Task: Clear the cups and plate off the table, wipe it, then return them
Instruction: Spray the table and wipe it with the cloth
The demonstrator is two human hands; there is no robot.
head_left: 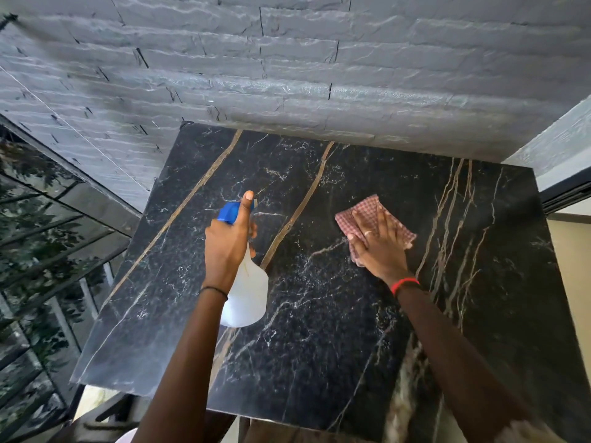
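The checked cloth (367, 210) lies at about 2 o'clock on the dark stone table (319, 340), with the right hand (379, 247) pressed flat on it, fingers straight. It looks thin, soft and light, so it is best driven under a flat palm to stop it bunching. At 9 o'clock the left hand (227, 247) is wrapped round the neck of a spray bottle (248, 295), probably light plastic. No cups or plate are in view.

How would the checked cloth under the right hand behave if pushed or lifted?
Probably floppy: the cloth lies rumpled under the flat right hand. It likely slides easily, since the table looks polished. Lifted, it would probably droop and weigh little.
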